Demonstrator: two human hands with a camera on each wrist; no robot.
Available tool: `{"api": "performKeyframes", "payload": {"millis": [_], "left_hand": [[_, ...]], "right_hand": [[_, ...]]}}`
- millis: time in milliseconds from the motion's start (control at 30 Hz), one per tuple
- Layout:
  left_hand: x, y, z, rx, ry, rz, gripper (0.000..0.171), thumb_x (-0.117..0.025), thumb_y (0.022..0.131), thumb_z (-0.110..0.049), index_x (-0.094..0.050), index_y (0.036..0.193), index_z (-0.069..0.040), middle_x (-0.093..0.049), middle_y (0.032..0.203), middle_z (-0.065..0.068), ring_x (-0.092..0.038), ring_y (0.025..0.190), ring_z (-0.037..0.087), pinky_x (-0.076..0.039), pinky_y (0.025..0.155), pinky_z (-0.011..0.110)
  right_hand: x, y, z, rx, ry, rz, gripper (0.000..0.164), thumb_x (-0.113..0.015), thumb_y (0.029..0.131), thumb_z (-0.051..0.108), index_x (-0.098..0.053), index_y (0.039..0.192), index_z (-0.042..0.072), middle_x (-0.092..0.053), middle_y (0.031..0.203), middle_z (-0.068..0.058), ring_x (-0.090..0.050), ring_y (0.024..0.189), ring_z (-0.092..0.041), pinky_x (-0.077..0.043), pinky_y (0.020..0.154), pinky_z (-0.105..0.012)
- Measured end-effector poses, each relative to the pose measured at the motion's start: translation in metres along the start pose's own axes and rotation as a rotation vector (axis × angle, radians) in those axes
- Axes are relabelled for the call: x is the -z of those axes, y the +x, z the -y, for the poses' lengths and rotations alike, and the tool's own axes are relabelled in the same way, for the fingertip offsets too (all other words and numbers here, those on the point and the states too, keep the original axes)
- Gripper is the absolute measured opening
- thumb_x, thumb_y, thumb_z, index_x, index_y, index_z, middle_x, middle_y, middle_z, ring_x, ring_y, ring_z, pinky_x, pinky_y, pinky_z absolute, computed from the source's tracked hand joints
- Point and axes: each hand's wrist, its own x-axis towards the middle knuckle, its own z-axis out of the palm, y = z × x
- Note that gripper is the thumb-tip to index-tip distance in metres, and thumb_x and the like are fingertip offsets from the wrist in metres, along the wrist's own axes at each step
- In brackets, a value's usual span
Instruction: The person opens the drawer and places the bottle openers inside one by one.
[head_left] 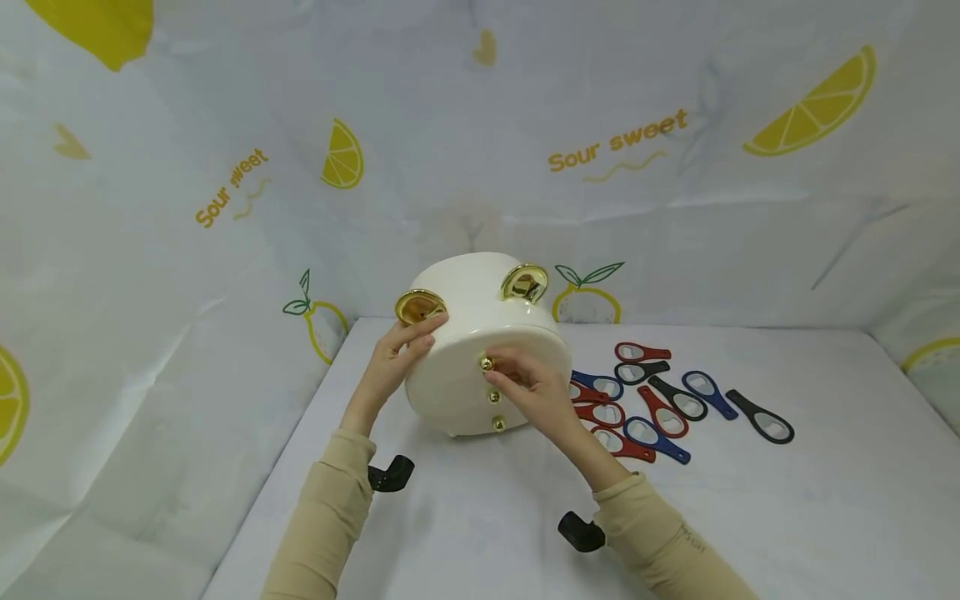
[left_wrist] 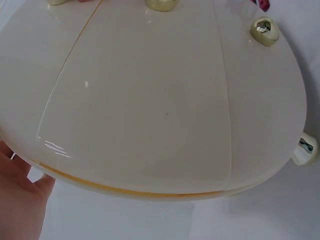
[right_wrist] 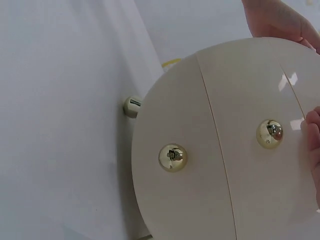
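Note:
A white glossy rounded drawer box (head_left: 450, 375) with gold ears (head_left: 524, 284) stands on the table. Its face carries three gold knobs, one per drawer, including the middle knob (right_wrist: 269, 133) and the bottom knob (right_wrist: 172, 157). My right hand (head_left: 536, 392) pinches the top knob (head_left: 487, 364) between thumb and fingertips. Against the box's upper left side rests my left hand (head_left: 390, 362), fingers fairly straight, just below the left gold ear (head_left: 420, 307). In the left wrist view, part of the left hand (left_wrist: 22, 200) shows at the box's edge; some fingertips are hidden.
Several small magnifying glasses with red, blue and black frames, such as a black one (head_left: 761, 417), lie right of the box on the white table (head_left: 465, 533). Behind hangs a lemon-print cloth (head_left: 465, 150). Black wrist mounts (head_left: 581, 532) stick out beside the sleeves.

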Motion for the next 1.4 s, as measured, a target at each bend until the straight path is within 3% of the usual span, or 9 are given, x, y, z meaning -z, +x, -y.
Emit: {"api": "performKeyframes", "payload": {"millis": [200,367,733,1100,1400], "left_hand": [[0.002,0.0,0.0,-0.024,0.022,0.005,0.035,-0.057,0.093,-0.026,-0.058,0.128,-0.023,-0.048,0.139,0.002,-0.037,0.131,0.02,-0.027,0.108,0.049],[0.004,0.002,-0.001,-0.021,0.032,0.015,0.035,-0.058,0.093,-0.026,-0.059,0.128,-0.024,-0.051,0.135,0.004,-0.04,0.124,0.019,-0.03,0.104,0.046],[0.004,0.002,-0.001,-0.034,0.027,0.026,0.035,-0.057,0.093,-0.029,-0.058,0.128,-0.026,-0.049,0.139,0.0,-0.038,0.131,0.02,-0.029,0.107,0.049],[0.004,0.003,0.001,-0.031,0.055,0.008,0.035,-0.056,0.093,-0.028,-0.058,0.129,-0.025,-0.054,0.128,0.005,-0.045,0.113,0.018,-0.037,0.095,0.042],[0.003,0.0,-0.003,0.013,0.009,0.028,0.035,-0.054,0.094,-0.032,-0.056,0.129,-0.029,-0.047,0.14,-0.001,-0.035,0.134,0.021,-0.027,0.108,0.054]], "right_hand": [[-0.005,-0.002,0.0,-0.067,0.039,-0.05,0.023,-0.065,0.087,0.015,-0.065,0.109,0.009,-0.07,0.096,-0.013,-0.063,0.083,-0.004,-0.053,0.072,-0.022],[-0.006,-0.002,0.003,-0.125,0.095,-0.063,0.024,-0.065,0.087,0.011,-0.065,0.11,0.007,-0.069,0.098,-0.015,-0.063,0.083,0.0,-0.053,0.072,-0.021],[-0.006,-0.008,0.007,-0.106,0.11,-0.069,0.021,-0.066,0.086,0.012,-0.067,0.106,0.008,-0.069,0.091,-0.014,-0.063,0.077,-0.006,-0.053,0.068,-0.022],[-0.004,-0.022,0.017,-0.138,0.136,-0.065,0.023,-0.067,0.084,0.01,-0.067,0.107,0.007,-0.069,0.096,-0.015,-0.063,0.084,-0.003,-0.052,0.072,-0.019],[-0.001,-0.04,0.023,-0.159,0.209,-0.044,0.025,-0.067,0.084,0.013,-0.066,0.108,0.005,-0.07,0.096,-0.014,-0.065,0.086,-0.005,-0.054,0.074,-0.023]]}}
